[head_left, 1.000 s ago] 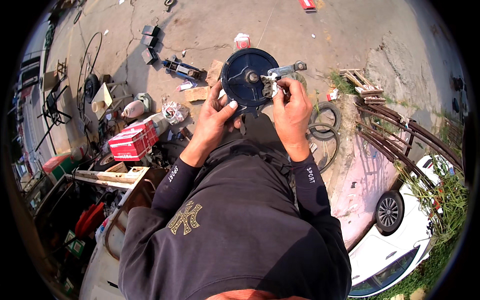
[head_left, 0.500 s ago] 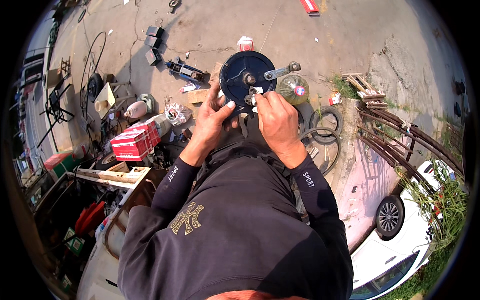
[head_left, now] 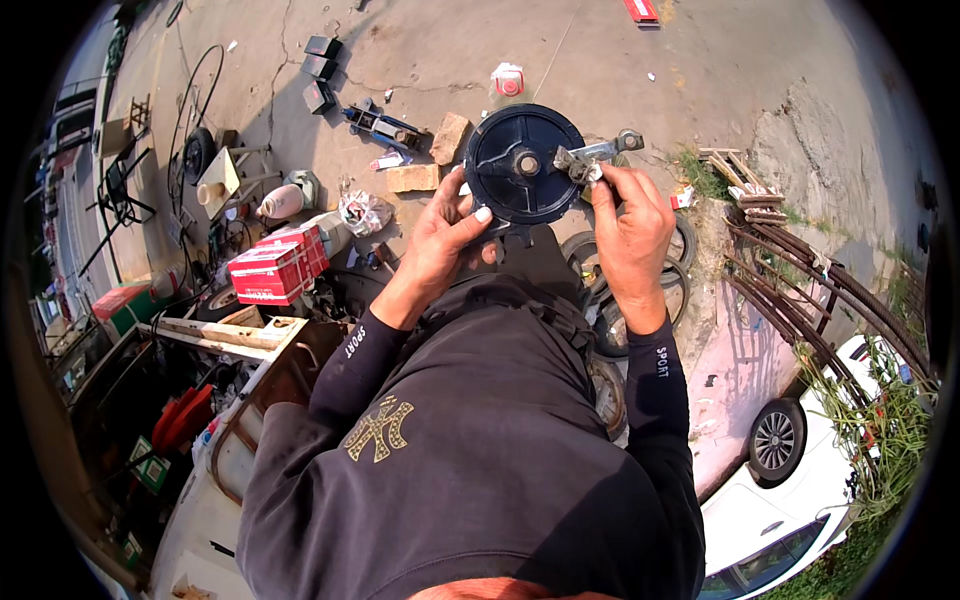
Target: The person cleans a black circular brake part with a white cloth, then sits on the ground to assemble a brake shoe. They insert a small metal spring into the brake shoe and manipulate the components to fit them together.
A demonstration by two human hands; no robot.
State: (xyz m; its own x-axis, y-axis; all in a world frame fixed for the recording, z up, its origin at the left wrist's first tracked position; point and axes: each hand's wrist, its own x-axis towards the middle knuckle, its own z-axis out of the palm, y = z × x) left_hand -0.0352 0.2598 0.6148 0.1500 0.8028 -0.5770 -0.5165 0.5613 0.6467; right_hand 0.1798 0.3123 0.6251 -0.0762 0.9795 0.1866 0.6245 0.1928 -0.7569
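I hold a round black metal drum plate (head_left: 520, 165) with a hub at its middle out in front of me. My left hand (head_left: 445, 235) grips its lower left rim, thumb on the face. My right hand (head_left: 630, 225) pinches a small silver lever arm (head_left: 598, 153) that sticks out from the plate's right side toward an eyelet end. Both forearms wear dark sleeves.
Below lie old tyres (head_left: 640, 280), a red toolbox (head_left: 275, 265), a blue floor jack (head_left: 385, 125), stone blocks (head_left: 448, 140) and scattered parts on concrete. A white car (head_left: 790, 480) stands at lower right beside rusty bars (head_left: 810, 290).
My right hand has shifted from the plate's centre out to the silver lever at its right side. The plate has stayed in my left hand, raised slightly.
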